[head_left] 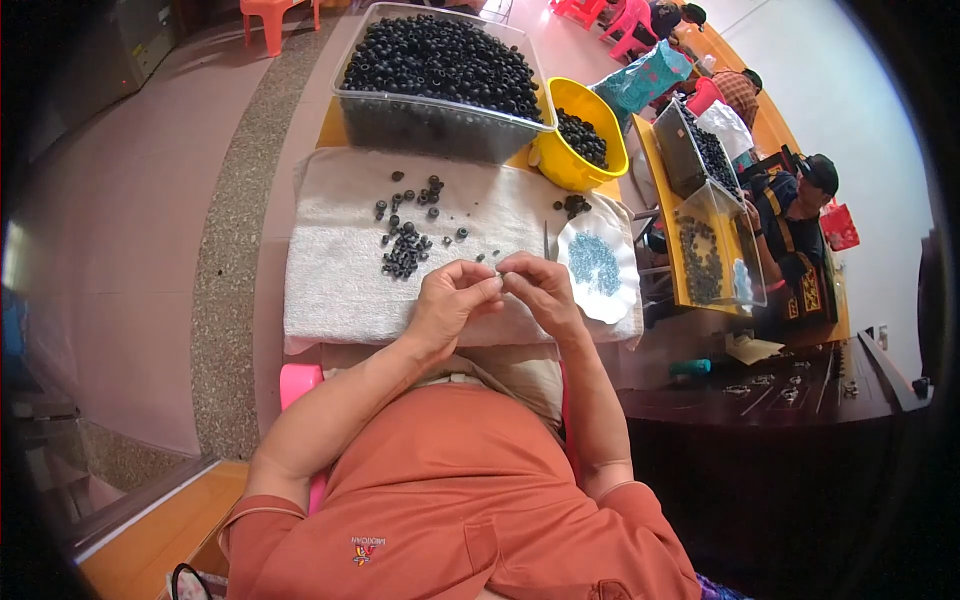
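My left hand [455, 298] and my right hand [545, 292] meet over the near part of a white towel [335, 285]. Thumb and fingers of both are pinched together around something tiny, too small to name. Just beyond the fingertips lie a few small dark bits [481, 257]. Farther left on the towel is a pile of small black ring-shaped pieces [404, 252], with larger black pieces [433, 196] scattered behind it. Beside my right hand stands a white scalloped plate [612, 308] with tiny pale blue pieces [594, 262] on it. A thin dark tool [546, 240] lies at its left rim.
A clear bin [430, 115] full of black pieces stands behind the towel. Next to it is a yellow tub [575, 172] holding more. Several black pieces [572, 206] sit by the plate. At right, a person [790, 210] sits by another table with clear bins [712, 250].
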